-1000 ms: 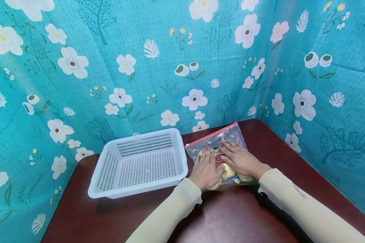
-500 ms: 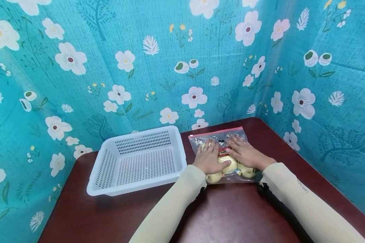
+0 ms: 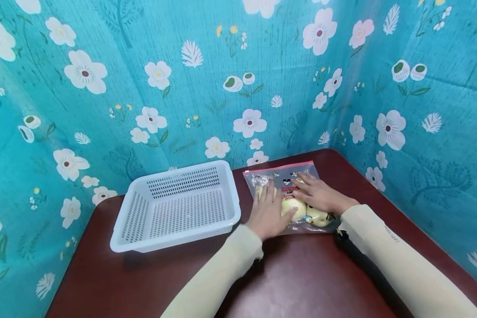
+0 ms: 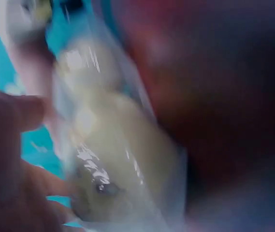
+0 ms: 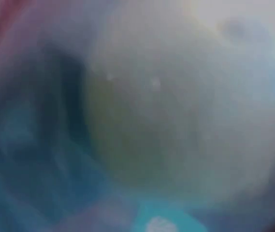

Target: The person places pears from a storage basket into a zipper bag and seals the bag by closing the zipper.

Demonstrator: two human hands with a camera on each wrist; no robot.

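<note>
A clear zip bag (image 3: 280, 175) with a red top strip and printed cartoon figures lies flat on the table. It contains several pale yellow fruits (image 3: 294, 208) that look like pears. On its left side rests my left hand (image 3: 268, 216), fingers extended forward and thumb spread. My right hand (image 3: 319, 196) lies over the right part, fingers stretched toward the strip. Fruit (image 4: 123, 145) under shiny plastic fills the middle of the left wrist view, near the fingers of my left hand (image 4: 11, 179). One large fruit (image 5: 176, 111) appears blurred in the right wrist view.
Left of the bag stands a white perforated plastic basket (image 3: 175, 240) with nothing in it. The dark red-brown table (image 3: 302, 265) has rounded back corners. Blue floral cloth (image 3: 206, 101) hangs behind and on both sides.
The bag has turned clockwise, so its red strip runs nearer level. Both hands stay on it, the left shifting slightly toward its left side. The basket has not moved on the table.
</note>
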